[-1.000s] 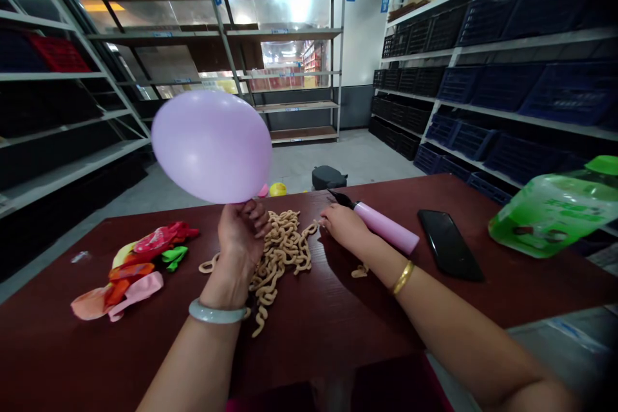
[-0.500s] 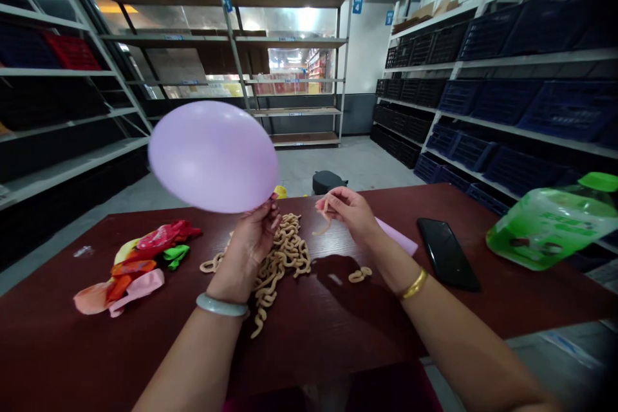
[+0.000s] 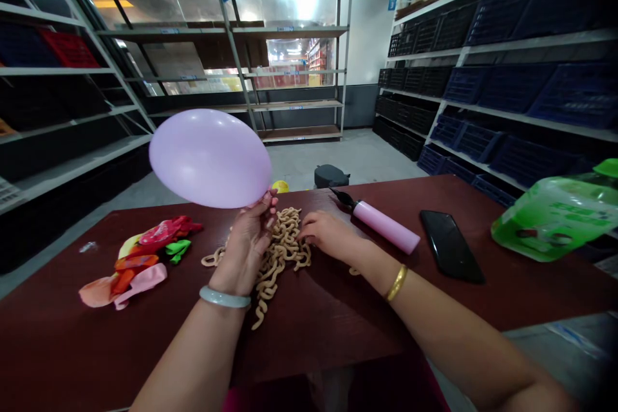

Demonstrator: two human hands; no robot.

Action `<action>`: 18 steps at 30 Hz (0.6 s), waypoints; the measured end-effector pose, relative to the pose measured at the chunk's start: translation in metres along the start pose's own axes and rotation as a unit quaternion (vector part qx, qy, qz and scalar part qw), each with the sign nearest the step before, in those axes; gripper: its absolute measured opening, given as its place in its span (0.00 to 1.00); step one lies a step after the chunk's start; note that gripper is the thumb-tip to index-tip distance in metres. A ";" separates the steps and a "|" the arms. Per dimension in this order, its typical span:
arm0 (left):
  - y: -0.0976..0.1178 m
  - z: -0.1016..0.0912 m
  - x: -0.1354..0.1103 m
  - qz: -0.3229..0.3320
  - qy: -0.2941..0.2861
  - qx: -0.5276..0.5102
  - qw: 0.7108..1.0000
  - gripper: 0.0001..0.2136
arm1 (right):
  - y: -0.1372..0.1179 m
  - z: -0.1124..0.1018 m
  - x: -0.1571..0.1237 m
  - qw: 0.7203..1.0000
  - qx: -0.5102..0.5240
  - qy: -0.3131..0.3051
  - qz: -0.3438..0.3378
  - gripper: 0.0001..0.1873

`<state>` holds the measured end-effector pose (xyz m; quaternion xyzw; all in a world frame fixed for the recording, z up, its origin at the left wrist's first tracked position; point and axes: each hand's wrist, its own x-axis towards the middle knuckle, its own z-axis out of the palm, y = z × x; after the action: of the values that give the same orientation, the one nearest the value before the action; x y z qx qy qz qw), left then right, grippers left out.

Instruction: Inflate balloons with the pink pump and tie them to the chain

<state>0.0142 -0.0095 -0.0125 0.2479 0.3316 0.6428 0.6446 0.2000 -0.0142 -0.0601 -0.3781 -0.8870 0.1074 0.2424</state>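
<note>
A lilac inflated balloon [image 3: 210, 158] is up at the left, its neck end pinched in the fingers of my left hand [image 3: 248, 232]. Below that hand lies a heap of tan, wavy cord-like strands [image 3: 273, 277]. My right hand [image 3: 333, 236] is low at the heap's right edge, fingers bent together against the strands; whatever is between the fingertips is hidden. A small loose tan piece [image 3: 354, 271] shows partly from under my right wrist. Beyond that hand lies a pink hand pump [image 3: 386, 225] with a black nozzle.
Deflated balloons [image 3: 140, 270] in several colours lie on the left of the brown table [image 3: 193, 347]. A black phone [image 3: 450, 244] and a green liquid jug [image 3: 555, 219] are at the right. Shelves with dark crates [image 3: 516, 96] line the right side.
My right hand has moved left and down to the heap, uncovering the pump. The strand that hung from its fingers no longer shows. My left hand still holds the balloon, nearly unmoved.
</note>
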 end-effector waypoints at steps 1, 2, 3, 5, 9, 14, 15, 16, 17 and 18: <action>-0.002 0.000 -0.001 -0.007 -0.003 0.006 1.000 0.05 | -0.002 0.002 0.001 1.000 -0.021 -0.012 -0.003 0.11; -0.004 0.000 -0.001 -0.012 -0.006 0.012 1.000 0.05 | -0.004 0.004 0.002 0.999 -0.035 -0.020 0.002 0.09; -0.005 0.000 -0.002 -0.012 -0.007 0.019 1.000 0.06 | -0.005 0.005 0.003 0.999 -0.043 -0.024 0.011 0.08; -0.008 0.000 -0.003 -0.003 -0.003 0.033 0.999 0.07 | -0.006 0.005 0.003 0.998 -0.041 -0.023 0.028 0.07; -0.009 0.001 -0.004 0.020 0.010 0.050 0.999 0.09 | -0.003 0.002 0.000 0.999 -0.002 -0.004 0.047 0.04; -0.012 -0.003 0.003 0.085 0.035 0.051 0.995 0.11 | 0.001 -0.017 0.002 0.989 0.080 0.076 0.102 0.05; -0.013 -0.004 0.004 0.095 0.031 0.053 0.994 0.11 | 0.002 -0.022 0.002 0.981 0.124 0.096 0.110 0.04; -0.014 -0.005 0.006 0.105 0.025 0.057 0.993 0.11 | 0.002 -0.027 0.002 0.968 0.191 0.116 0.116 0.04; -0.016 -0.006 0.006 0.112 0.018 0.061 0.992 0.11 | 0.001 -0.031 0.002 0.945 0.274 0.136 0.119 0.03; -0.017 -0.006 0.007 0.116 0.013 0.066 0.991 0.11 | 0.001 -0.035 0.002 0.911 0.364 0.153 0.121 0.04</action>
<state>0.0207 -0.0043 -0.0299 0.3188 0.3505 0.6929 0.5435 0.2177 -0.0119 -0.0296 -0.3803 -0.6858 0.3921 0.4809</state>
